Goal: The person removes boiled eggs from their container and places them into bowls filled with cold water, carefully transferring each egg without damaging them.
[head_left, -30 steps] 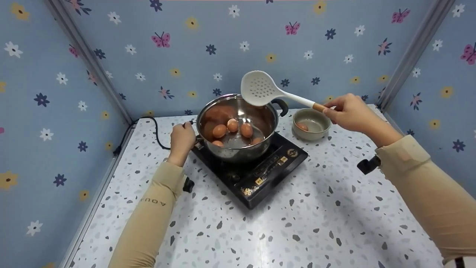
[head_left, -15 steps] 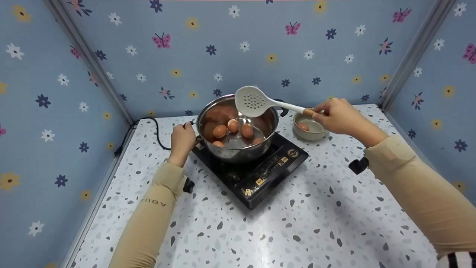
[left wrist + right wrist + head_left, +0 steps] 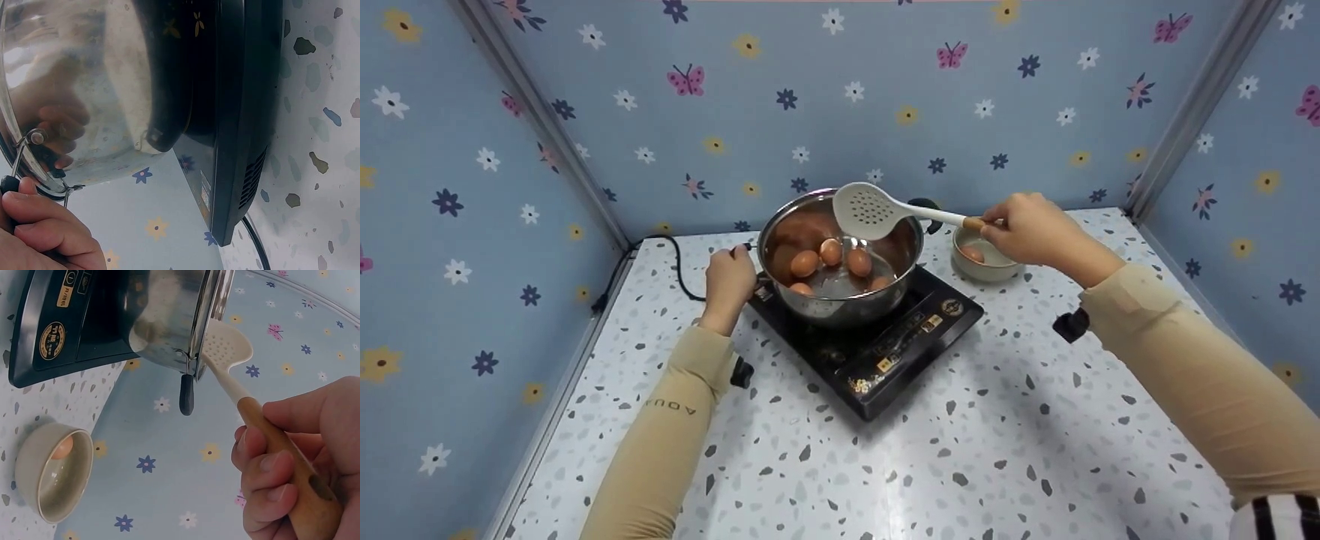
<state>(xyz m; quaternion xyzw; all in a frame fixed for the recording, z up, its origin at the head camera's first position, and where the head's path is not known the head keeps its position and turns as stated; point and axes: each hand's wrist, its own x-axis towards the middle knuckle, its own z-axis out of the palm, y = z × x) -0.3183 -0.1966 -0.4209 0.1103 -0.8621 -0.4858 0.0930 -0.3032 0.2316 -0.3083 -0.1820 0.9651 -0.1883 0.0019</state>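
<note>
My left hand (image 3: 729,281) grips the black side handle of a steel pot (image 3: 847,311); the left wrist view shows its fingers (image 3: 50,219) curled round that handle. Several brown eggs (image 3: 804,263) lie in the pot. In my right hand (image 3: 1031,229) is a white skimmer (image 3: 866,211), held by its wooden handle (image 3: 298,481). The skimmer's perforated head is over the back right part of the pot's mouth, with nothing on it. Below and beside the right hand stands a grey-green bowl (image 3: 986,271) with one brown egg (image 3: 973,253) in it.
Under the pot is a black induction cooker (image 3: 911,345) on the speckled white table (image 3: 960,465). A black cord (image 3: 679,274) runs along the left to the wall. Flowered blue panels (image 3: 810,97) close off the back and both sides.
My right hand has moved left and the skimmer's head has come down from above the pot's back rim to its mouth. The left hand stays on the handle.
</note>
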